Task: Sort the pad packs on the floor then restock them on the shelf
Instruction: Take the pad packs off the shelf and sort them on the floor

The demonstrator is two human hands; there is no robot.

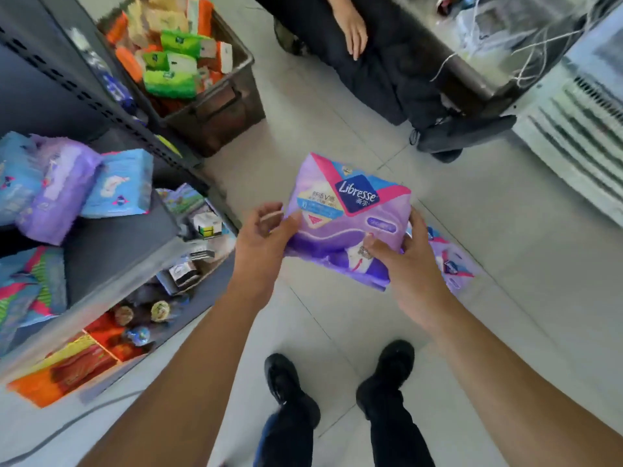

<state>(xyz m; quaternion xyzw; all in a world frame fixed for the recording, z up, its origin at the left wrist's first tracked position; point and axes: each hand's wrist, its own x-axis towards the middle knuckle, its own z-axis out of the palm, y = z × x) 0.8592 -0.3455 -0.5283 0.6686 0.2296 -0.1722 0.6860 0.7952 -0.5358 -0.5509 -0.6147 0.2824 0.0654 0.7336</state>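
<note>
A purple pad pack (pixel 344 217) with a pink stripe and a blue Libresse label is held above the floor in both hands. My left hand (pixel 261 239) pinches its left edge between thumb and fingers. My right hand (pixel 409 264) grips its lower right corner, thumb on the front. Another purple pad pack (pixel 451 261) lies on the floor tiles below, mostly hidden by my right hand. On the grey shelf (pixel 118 237) at the left lie blue pad packs (pixel 119 185) and a purple pad pack (pixel 60 188).
A brown crate (pixel 215 106) full of orange and green packs stands on the floor at the back left. Lower shelves hold small boxes and snacks. Another person sits ahead, a hand (pixel 355 32) on a knee. A white grille unit (pixel 573 146) stands at the right. My black shoes (pixel 337 379) stand below.
</note>
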